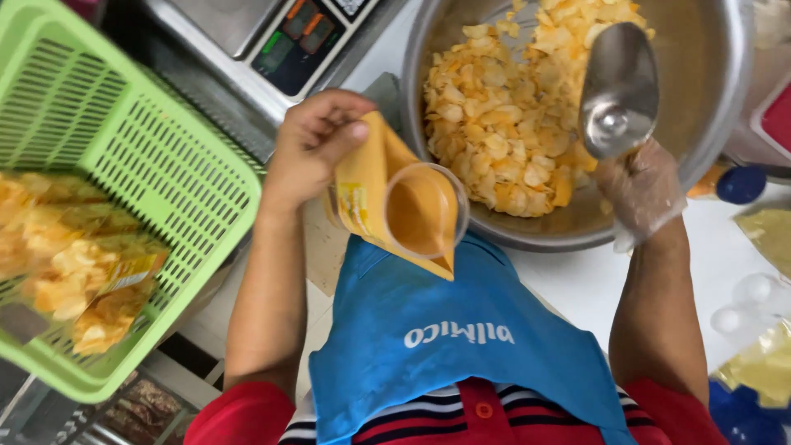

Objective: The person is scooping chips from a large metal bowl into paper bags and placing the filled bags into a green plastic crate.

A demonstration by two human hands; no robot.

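At frame centre the left hand (309,148) pinches a yellow bag (375,194) held open by a clear ring; the gloved right hand (643,194) grips a metal scoop (620,86) over the chip bowl (709,107). A tilted bag could spill chips onto the counter (577,280).

1 steel bowl (709,99), 1 scoop (620,91), 1 open pouch (395,202), 1 green basket (165,177), 1 scale (272,37), 2 hands.
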